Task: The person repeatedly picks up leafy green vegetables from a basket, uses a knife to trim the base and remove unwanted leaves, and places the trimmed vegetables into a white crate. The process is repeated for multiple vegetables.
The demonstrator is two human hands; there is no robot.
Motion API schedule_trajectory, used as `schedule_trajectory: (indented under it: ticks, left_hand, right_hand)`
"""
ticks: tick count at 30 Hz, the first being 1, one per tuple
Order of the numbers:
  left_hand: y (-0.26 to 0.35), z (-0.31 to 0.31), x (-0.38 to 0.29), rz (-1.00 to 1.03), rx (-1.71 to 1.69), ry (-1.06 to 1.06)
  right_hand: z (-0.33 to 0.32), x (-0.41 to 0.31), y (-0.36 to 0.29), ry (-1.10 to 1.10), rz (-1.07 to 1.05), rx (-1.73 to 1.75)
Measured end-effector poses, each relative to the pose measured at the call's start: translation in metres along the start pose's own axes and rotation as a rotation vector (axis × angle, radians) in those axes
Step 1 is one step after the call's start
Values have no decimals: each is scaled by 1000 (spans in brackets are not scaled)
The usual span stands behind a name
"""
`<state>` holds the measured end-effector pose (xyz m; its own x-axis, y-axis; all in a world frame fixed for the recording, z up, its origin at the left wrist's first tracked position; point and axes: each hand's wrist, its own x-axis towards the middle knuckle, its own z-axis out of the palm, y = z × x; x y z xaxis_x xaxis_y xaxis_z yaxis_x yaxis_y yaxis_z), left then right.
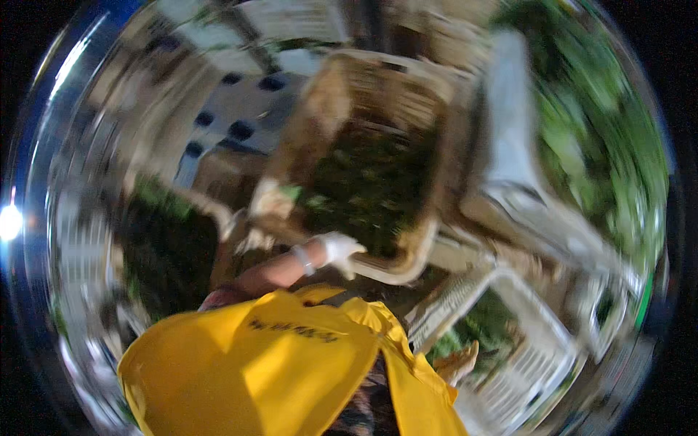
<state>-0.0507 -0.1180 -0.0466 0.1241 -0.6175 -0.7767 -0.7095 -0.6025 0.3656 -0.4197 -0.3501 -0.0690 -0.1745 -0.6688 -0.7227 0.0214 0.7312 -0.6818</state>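
My left hand [342,252], in a white glove with a pale band at the wrist, is at the near rim of a large brown crate [406,275]. Thumb and finger look spread, but blur hides whether they grip the rim. Dark green leafy matter [371,185] lies in the bottom of this crate. At the lower right, a blurred brownish shape [461,362] beside the yellow garment [262,370] may be part of my right hand. It is over a white slatted crate [545,316] holding greens, and its grip is unclear.
To the left stands another container of dark greens [169,256]. A blue-grey panel with dark round spots [240,109] lies beyond it. A pale frame-like edge [510,120] runs along the right, with blurred green foliage [594,136] past it. A bright lamp [11,222] shines at far left.
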Motion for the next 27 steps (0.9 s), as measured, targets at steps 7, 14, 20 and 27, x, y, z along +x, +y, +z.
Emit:
schedule_trajectory:
  ticks: [7,14,20,27]
  left_hand:
    - [-39,3,-194,-31,-311,779]
    - [-123,152,-396,-482,-228,1536]
    - [-199,277,-497,-1742,-353,1102]
    - [-294,324,-579,-1794,-903,1039]
  right_hand:
    - [101,-102,29,-642,-340,-391]
    - [152,-187,80,-1032,-219,-709]
    - [175,-215,102,-1185,-193,-879]
    - [205,-251,104,-1046,-204,-893]
